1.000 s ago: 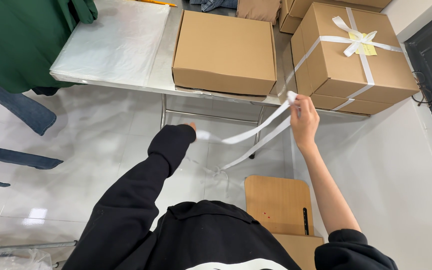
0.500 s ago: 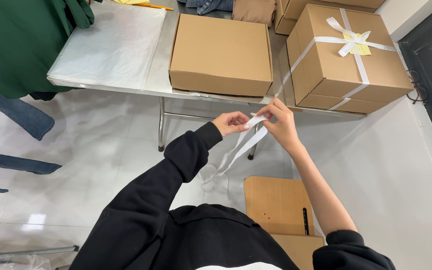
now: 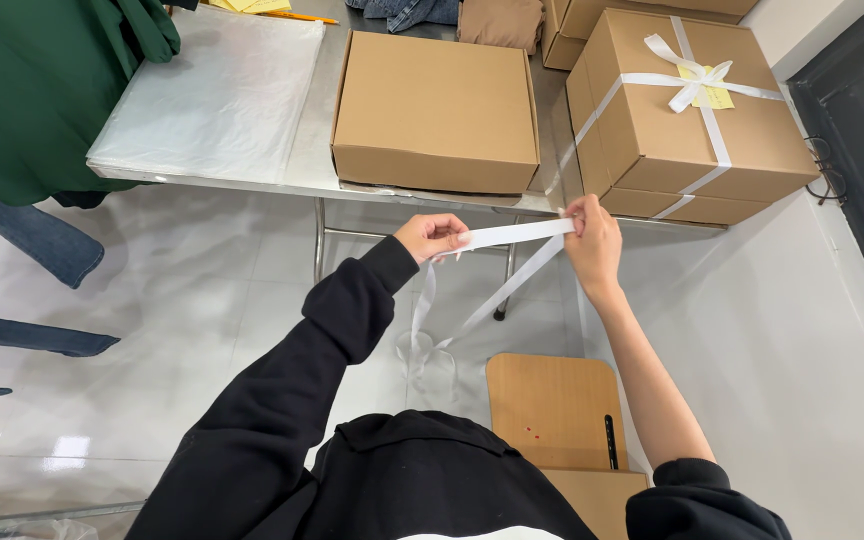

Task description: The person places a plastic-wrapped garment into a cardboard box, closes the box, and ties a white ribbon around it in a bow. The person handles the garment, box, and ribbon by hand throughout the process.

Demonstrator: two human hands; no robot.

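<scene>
white ribbon (image 3: 512, 235), held taut between two hands

left hand (image 3: 432, 237) and right hand (image 3: 592, 240) each pinch it in a closed grip; loose tails hang below. plain box (image 3: 437, 100) beyond on surface (image 3: 314, 150) unwrapped; neighbouring box (image 3: 682, 110) already tied.

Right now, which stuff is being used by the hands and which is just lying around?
In use:
- white ribbon, stretched between left hand and right hand

Lying about:
- plain cardboard box
- ribbon-tied box
- clear plastic sheet
- green garment
- wooden chair
</scene>
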